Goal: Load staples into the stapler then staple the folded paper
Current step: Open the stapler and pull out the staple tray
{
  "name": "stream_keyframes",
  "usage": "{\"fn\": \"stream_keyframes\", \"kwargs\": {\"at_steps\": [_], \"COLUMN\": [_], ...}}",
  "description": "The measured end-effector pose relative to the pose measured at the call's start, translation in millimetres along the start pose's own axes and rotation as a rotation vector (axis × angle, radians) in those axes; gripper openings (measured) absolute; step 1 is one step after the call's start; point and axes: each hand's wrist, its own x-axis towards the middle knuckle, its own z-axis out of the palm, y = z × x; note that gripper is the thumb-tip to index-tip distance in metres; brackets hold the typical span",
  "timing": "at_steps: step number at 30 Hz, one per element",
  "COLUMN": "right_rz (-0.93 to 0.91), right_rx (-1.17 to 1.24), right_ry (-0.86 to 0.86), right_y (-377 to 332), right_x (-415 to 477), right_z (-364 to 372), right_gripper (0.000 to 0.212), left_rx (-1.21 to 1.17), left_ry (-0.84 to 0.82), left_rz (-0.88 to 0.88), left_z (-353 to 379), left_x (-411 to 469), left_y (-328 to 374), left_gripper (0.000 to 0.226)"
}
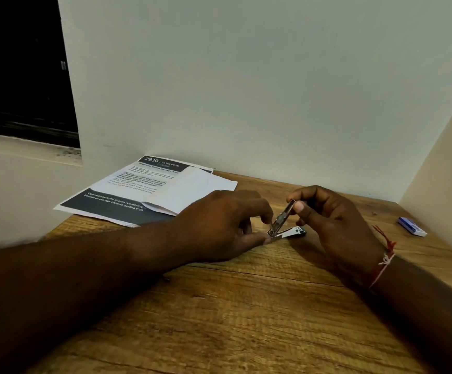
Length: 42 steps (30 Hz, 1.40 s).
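A wooden table fills the corner of the walls. The folded paper lies at its far left. The left hand curls its fingers together on the hinge end of the stapler, which sits mid-table with its base flat. The right hand pinches the raised top arm between thumb and fingers. A small blue box lies well apart on the right.

Small metal stapler lies hinged open, top arm tilted up; folded paper far left, blue staple box right.
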Motion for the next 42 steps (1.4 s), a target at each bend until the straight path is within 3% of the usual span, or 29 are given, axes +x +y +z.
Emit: {"fn": "stream_keyframes", "kwargs": {"at_steps": [4, 9, 12, 17, 25, 31, 42], "right_rz": [-0.014, -0.015, 0.006, 0.039, 0.043, 0.077, 0.222], "right_rx": [0.01, -0.007, 0.009, 0.002, -0.209, -0.309, -0.24], "right_ry": [0.001, -0.011, 0.003, 0.028, 0.061, 0.039, -0.073], "right_y": [-1, 0, 3, 7, 2, 3, 4], "right_x": [-1, 1, 2, 3, 7, 9, 11], "right_z": [0, 1, 0, -4, -7, -10, -19], "right_gripper": [0.013, 0.015, 0.015, 0.015, 0.021, 0.01, 0.016], "left_rx": [0.042, 0.035, 0.01, -0.069, -0.116, -0.087, -0.08], "left_ry": [0.007, 0.028, -0.023, -0.063, -0.097, -0.097, -0.116], "left_rz": [0.028, 0.04, 0.063, -0.025, -0.107, -0.126, -0.139], "left_z": [0, -1, -1, 0, -2, -5, -5], "left_x": [-1, -2, 0, 0, 0, -1, 0], "left_y": [-1, -2, -5, -8, -4, 2, 6], "left_gripper": [0.015, 0.025, 0.01, 0.017, 0.027, 0.034, 0.037]}}
